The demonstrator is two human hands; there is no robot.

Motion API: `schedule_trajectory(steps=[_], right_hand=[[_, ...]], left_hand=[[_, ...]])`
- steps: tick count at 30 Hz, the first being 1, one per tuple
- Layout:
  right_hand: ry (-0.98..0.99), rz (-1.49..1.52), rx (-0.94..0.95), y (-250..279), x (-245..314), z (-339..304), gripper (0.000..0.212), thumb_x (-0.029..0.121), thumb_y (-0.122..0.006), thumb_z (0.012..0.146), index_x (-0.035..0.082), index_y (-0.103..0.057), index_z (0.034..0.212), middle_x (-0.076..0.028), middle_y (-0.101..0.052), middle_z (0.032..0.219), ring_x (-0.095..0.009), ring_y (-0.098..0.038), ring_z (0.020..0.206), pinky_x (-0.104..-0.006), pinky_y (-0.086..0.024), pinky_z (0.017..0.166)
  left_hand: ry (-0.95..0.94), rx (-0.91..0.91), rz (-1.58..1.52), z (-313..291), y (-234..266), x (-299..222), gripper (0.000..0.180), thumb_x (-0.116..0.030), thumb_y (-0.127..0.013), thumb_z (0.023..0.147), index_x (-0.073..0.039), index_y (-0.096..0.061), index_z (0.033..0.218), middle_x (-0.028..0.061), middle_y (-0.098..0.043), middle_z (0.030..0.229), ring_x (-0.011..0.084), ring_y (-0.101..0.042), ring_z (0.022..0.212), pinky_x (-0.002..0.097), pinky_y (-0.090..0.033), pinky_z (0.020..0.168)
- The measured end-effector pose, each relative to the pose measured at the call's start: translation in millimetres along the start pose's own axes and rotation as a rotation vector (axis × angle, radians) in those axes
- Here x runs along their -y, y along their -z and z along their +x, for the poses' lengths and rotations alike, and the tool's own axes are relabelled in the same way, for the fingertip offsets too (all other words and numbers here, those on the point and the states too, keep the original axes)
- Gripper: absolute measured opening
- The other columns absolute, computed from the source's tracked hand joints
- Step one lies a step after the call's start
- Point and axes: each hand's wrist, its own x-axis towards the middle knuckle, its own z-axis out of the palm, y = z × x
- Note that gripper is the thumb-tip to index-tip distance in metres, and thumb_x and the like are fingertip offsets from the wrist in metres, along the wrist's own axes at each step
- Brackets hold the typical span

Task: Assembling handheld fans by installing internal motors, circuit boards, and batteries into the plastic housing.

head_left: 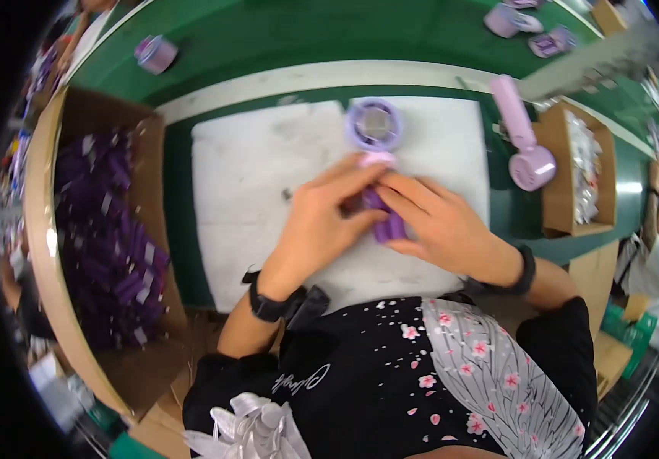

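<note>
A small handheld fan lies on a white foam mat [245, 183], its round lilac head [352, 126] pointing away from me. Below the head is a pink neck piece, and dark purple cylinders [389, 228], like battery cells, show at the handle end. My left hand [310, 222] pinches the handle from the left, thumb and fingers curled round it. From the other side, my right hand [440, 226] presses its fingers onto the same part. My fingertips meet there and hide much of the handle.
At left stands a deep cardboard box [58, 252] of purple cylinders with white tags. A pink handheld fan [519, 126] lies at right, beside a smaller carton [555, 164] of clear-wrapped parts. Lilac pieces [156, 55] sit on the green belt beyond. A grey post rises at far right.
</note>
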Motion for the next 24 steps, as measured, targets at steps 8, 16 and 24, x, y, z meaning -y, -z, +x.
schedule_trajectory(steps=[8, 16, 24], right_hand=[[-0.291, -0.401, -0.408, 54.4, -49.4, 60.9, 0.049, 0.017, -0.071, 0.077, 0.004, -0.054, 0.121, -0.015, -0.055, 0.12, -0.033, -0.054, 0.109, -0.0421, -0.049, 0.087], [-0.72, -0.498, -0.297, 70.8, -105.5, 10.8, 0.039, 0.018, -0.068, 0.08, -0.001, -0.057, 0.112, -0.018, -0.064, 0.105, -0.039, -0.061, 0.089, -0.0442, -0.05, 0.079], [-0.071, -0.034, -0.451, 91.9, -10.3, -10.1, 0.021, -0.008, -0.062, 0.07, 0.001, -0.063, 0.089, -0.012, -0.06, 0.08, -0.031, -0.058, 0.072, -0.0362, -0.049, 0.07]], left_hand=[[-0.099, -0.324, 0.061, 4.7, 12.0, 16.1, 0.029, -0.004, -0.069, 0.077, -0.004, -0.068, 0.106, 0.014, -0.061, 0.12, 0.0203, -0.062, 0.092, 0.0274, -0.049, 0.074], [-0.071, -0.216, 0.09, 4.1, 14.0, 7.3, 0.023, -0.006, -0.068, 0.079, -0.003, -0.069, 0.102, 0.0125, -0.062, 0.118, 0.0215, -0.062, 0.094, 0.0285, -0.049, 0.072], [-0.206, -0.307, 0.078, 7.6, 0.7, 9.1, 0.022, -0.005, -0.066, 0.08, -0.002, -0.068, 0.102, 0.0107, -0.064, 0.112, 0.0147, -0.061, 0.084, 0.0254, -0.049, 0.069]])
